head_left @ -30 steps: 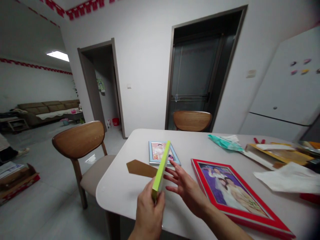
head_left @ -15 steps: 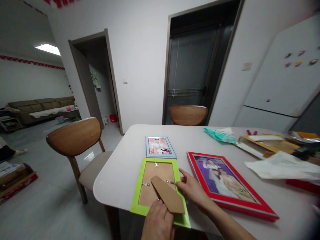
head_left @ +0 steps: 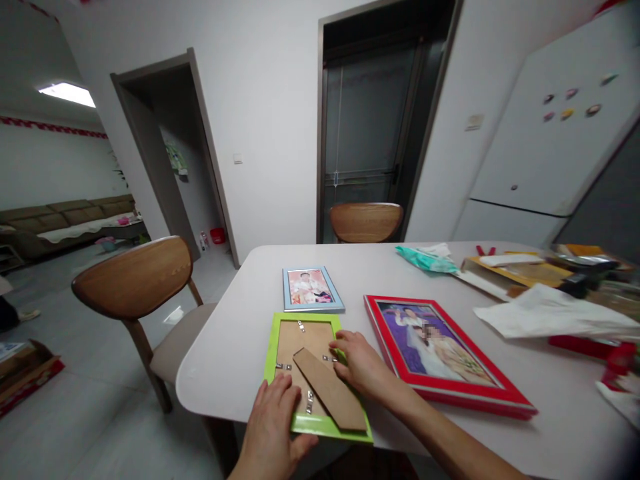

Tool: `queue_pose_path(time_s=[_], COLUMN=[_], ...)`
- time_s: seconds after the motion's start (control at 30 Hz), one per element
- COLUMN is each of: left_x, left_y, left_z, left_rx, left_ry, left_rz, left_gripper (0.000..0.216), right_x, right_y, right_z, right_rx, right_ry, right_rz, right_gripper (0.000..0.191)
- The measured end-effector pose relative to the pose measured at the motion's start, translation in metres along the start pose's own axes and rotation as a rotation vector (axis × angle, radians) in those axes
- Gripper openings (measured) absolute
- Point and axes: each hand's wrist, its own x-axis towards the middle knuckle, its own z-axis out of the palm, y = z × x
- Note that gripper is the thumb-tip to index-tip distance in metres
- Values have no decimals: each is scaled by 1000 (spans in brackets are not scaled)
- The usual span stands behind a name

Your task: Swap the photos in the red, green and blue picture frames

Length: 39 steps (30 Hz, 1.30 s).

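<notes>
A lime-green photo frame (head_left: pixel 273 347) lies face down at the table's near edge, its brown backing board (head_left: pixel 315 337) showing. Small metal clips (head_left: pixel 310 402) sit around the board, and a brown easel stand (head_left: pixel 327 387) slants across it. Over the frame's left side and lower corner rests my left hand (head_left: pixel 275 420), fingers spread. My right hand (head_left: pixel 360 363) lies over the right side, its bent fingers apart near the right clip (head_left: pixel 329 359). A light-blue framed photo (head_left: pixel 313 289) is just beyond the green frame. To the right lies a larger red framed photo (head_left: pixel 443 343).
White paper (head_left: pixel 555 317), a teal packet (head_left: pixel 427 259) and a yellow envelope (head_left: pixel 520 272) lie on the right of the white table (head_left: pixel 225 333). Wooden chairs stand at the left (head_left: pixel 140 277) and far side (head_left: pixel 367 222). A cardboard box (head_left: pixel 30 373) is on the floor.
My left hand has moved left from the lower clip to the frame's left side, uncovering that clip. My right hand has shifted further over the backing. The whole view has turned slightly right.
</notes>
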Motion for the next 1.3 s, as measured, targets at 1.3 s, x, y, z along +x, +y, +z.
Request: queue_pose_path(time_s=[1.3], left_x=[4], left_y=[5], left_z=[-4], left_rx=[-152], left_ry=[29], left_rz=[-70], left_gripper=[36], right_x=[-9], right_y=[-49], right_z=[6], right_rx=[182], right_ry=[-141], right_rz=[-326], right_gripper=[12])
